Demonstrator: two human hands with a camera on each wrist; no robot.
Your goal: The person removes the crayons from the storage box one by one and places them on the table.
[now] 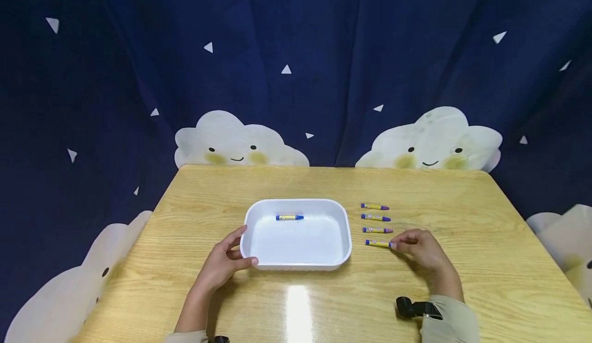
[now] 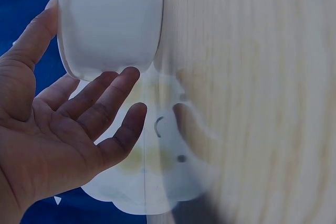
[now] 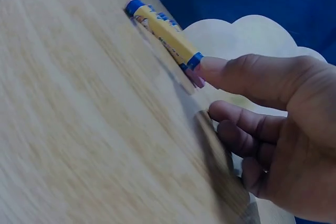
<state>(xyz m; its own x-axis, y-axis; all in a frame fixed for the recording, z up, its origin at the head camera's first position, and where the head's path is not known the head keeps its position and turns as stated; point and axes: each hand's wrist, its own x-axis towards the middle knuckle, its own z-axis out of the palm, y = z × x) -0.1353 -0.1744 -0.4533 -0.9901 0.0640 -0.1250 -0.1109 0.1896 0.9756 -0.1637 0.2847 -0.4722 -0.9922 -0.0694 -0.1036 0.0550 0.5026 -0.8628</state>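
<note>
My left hand (image 1: 224, 260) spreads its thumb and fingers around the left end of a white rectangular tray (image 1: 296, 268), with fingertips right at the rim. Inside the tray, near its far wall, lies a blue crayon (image 1: 290, 218) in a yellow wrapper. To the right of the tray, my right hand (image 1: 423, 250) pinches the tip end of the nearest yellow-wrapped crayon (image 1: 378, 243) between thumb and fingers. Its coloured tip is hidden by them. In the right wrist view, the thumb (image 3: 236, 77) covers that end of the crayon (image 3: 167, 34).
Beyond the held crayon, a pinkish crayon (image 1: 376, 230), a blue-violet crayon (image 1: 375, 218) and a purple crayon (image 1: 374, 206) lie in a column. All rest on a wooden table (image 1: 213, 188). A dark blue curtain (image 1: 305, 34) with clouds and triangles hangs behind it.
</note>
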